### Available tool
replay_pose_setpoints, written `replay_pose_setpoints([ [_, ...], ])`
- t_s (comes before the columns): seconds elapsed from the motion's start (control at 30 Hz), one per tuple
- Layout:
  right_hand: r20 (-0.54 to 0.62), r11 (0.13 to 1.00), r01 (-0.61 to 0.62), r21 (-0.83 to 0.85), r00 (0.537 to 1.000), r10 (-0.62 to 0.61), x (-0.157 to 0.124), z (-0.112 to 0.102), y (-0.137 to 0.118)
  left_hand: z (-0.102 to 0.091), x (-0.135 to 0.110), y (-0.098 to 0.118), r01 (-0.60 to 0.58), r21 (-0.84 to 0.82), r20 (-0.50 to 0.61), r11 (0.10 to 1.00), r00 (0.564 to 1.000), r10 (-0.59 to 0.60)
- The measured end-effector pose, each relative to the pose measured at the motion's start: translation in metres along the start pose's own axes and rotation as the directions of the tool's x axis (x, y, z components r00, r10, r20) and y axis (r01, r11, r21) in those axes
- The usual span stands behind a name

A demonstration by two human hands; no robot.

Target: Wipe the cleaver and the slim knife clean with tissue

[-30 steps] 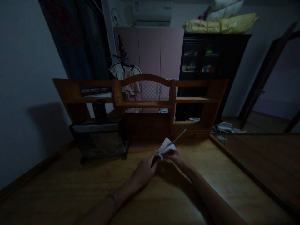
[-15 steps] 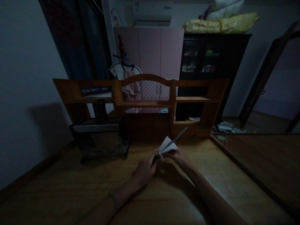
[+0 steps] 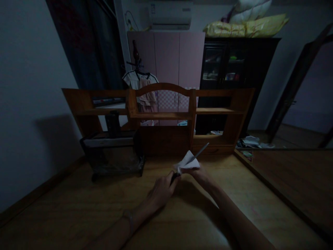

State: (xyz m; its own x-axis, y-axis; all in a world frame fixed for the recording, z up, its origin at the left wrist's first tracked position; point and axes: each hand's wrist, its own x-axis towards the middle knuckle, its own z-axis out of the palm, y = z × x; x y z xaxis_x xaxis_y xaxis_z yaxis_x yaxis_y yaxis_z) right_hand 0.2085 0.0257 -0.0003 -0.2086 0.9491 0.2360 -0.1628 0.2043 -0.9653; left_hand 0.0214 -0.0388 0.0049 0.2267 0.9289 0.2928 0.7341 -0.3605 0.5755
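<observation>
My left hand (image 3: 162, 189) is closed round the dark handle of a knife (image 3: 202, 151). Its narrow grey blade points up and away to the right. Near the handle, a white paper tissue (image 3: 190, 161) lies folded about the blade, and the tip sticks out beyond it. The fingers of my right hand (image 3: 197, 172) grip the tissue from below and the right; they are partly hidden by it. Both hands are held close together above the wooden desk (image 3: 145, 222).
A wooden shelf unit (image 3: 163, 116) stands at the back of the desk. On the left is a dark-framed glass tank (image 3: 114, 156) with a black device (image 3: 112, 123) on top. A raised wooden edge (image 3: 262, 177) runs down the right side.
The tissue and my right hand have shifted slightly to the right with the knife. My left hand keeps its hold on the handle. The camera view has moved a little.
</observation>
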Motion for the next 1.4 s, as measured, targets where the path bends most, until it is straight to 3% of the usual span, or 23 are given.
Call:
replay_pose_setpoints([
  [0.17, 0.035, 1.0, -0.001, -0.007, 0.999, 0.002, -0.005, 0.012, -0.001, -0.002, 0.001, 0.001, -0.015, -0.007, -0.021, 1.0, 1.0, 0.015],
  [0.63, 0.021, 0.999, -0.012, -0.03, 1.0, 0.012, -0.003, 0.009, -0.002, -0.003, 0.001, 0.002, 0.006, -0.031, 0.013, 0.999, 1.0, -0.005],
  [0.97, 0.015, 1.0, -0.019, -0.019, 1.0, 0.019, 0.0, 0.008, 0.003, 0.004, 0.003, -0.006, -0.03, -0.081, -0.028, 0.996, 0.999, 0.028],
  [1.4, -0.003, 0.997, -0.007, -0.078, 1.0, 0.007, -0.002, 0.004, -0.004, -0.006, 0.0, 0.007, -0.018, -0.037, 0.003, 0.999, 1.0, 0.018],
])
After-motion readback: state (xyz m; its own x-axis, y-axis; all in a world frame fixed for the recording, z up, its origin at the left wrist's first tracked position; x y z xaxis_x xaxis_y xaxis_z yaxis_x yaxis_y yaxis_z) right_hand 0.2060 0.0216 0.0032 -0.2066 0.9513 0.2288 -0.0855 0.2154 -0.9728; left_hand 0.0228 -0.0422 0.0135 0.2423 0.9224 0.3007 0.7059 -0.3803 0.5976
